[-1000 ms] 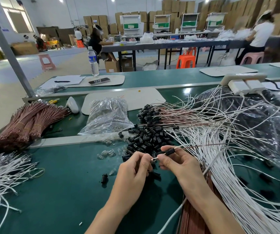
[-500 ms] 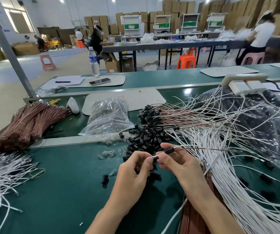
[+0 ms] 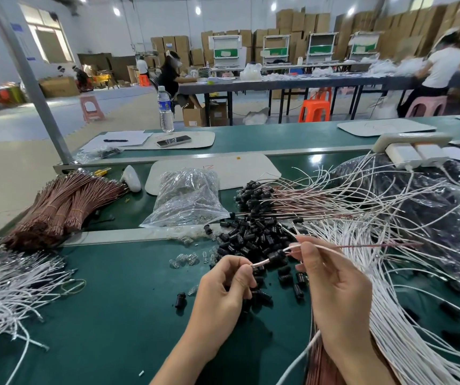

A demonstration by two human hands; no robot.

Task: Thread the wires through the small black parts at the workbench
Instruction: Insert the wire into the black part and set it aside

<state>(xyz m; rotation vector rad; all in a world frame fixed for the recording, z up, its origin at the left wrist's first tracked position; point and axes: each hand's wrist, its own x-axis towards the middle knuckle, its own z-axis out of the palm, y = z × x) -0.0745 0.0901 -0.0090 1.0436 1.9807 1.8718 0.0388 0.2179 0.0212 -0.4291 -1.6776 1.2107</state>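
Wire: thin pink-white strand [image 3: 262, 263], glossy, strung between your hands.
Black part: small ribbed plastic cylinder [image 3: 277, 256] riding on that wire, between your two grips.
Left hand: [image 3: 223, 290] curled, fingertips pinching the wire's end.
Right hand: [image 3: 331, 284] raised, thumb and forefinger pinching the wire just beyond the part.
Pile: loose matte black parts [image 3: 251, 237] just past your fingers.

At the lower centre of the frame the left hand [image 3: 223, 290] and right hand [image 3: 334, 284] meet over the workbench [image 3: 112, 315], a wire [image 3: 331, 249] running between them through a small part [image 3: 276, 255]. Just behind them lies the pile of parts [image 3: 251, 234], with a plastic bag [image 3: 187, 198] behind it to the left. Bundled wires [image 3: 62, 204] lie at centre left, loose wires [image 3: 6, 287] at the lower left edge, and more wires [image 3: 389, 301] spread across the right.
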